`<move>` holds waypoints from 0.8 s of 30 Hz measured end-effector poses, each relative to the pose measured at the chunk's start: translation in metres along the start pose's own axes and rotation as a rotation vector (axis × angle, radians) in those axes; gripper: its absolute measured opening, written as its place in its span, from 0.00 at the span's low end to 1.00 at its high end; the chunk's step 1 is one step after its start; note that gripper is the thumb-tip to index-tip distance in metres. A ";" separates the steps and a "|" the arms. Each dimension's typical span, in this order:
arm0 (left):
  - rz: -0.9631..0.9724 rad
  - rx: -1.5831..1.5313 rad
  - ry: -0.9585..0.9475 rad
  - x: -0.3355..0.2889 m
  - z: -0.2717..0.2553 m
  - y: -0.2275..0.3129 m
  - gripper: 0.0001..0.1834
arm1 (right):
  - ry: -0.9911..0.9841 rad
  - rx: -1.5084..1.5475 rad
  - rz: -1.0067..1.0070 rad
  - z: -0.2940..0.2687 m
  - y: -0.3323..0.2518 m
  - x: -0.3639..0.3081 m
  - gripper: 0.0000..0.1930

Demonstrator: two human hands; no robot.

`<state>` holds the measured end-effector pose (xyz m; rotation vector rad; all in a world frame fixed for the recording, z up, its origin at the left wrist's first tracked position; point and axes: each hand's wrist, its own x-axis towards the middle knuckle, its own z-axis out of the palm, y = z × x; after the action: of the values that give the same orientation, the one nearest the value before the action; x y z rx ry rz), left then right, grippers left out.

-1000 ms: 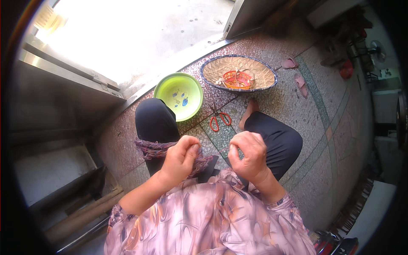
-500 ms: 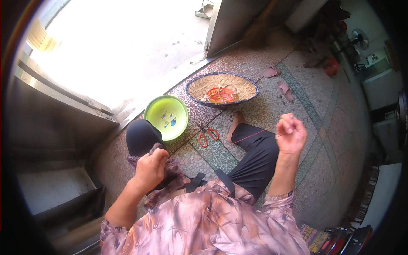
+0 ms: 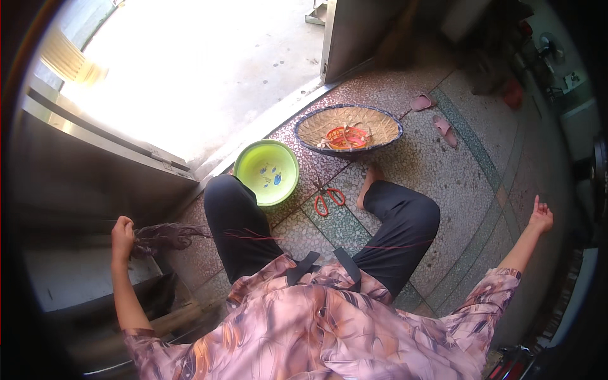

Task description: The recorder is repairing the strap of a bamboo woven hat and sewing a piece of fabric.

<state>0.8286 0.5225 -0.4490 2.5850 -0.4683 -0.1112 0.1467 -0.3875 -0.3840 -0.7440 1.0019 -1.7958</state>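
Far out to the left, my left hand (image 3: pixel 122 237) is closed around one end of a dark purple-brown skein of thread (image 3: pixel 168 237), which trails toward my left knee. From it a thin red thread (image 3: pixel 253 235) runs across my lap toward the right, fading from sight past my right knee. My right hand (image 3: pixel 541 215) is stretched far to the right, its index finger raised and the other fingers curled, apparently on the thread's far part. Red-handled scissors (image 3: pixel 329 201) lie on the floor between my legs, touched by neither hand.
Beyond my left knee stands a green basin (image 3: pixel 266 173). A woven basket (image 3: pixel 348 127) holding a small red-orange basket (image 3: pixel 346 137) is past my feet. Pink slippers (image 3: pixel 444 130) lie farther right. Metal door panels (image 3: pixel 114 152) flank the bright doorway at left.
My hands have spread wide apart, the left one outward with the skein, the right one outward too. The thread now spans my lap. The view has shifted slightly.
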 end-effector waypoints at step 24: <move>0.999 0.746 -1.302 -0.018 0.199 0.361 0.16 | -1.781 -1.429 -0.343 0.111 0.039 -0.410 0.21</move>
<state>0.6685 0.1426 -0.4427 2.1307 -2.5107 -1.4756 0.4160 -0.0572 -0.3915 -2.6577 0.5924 0.2408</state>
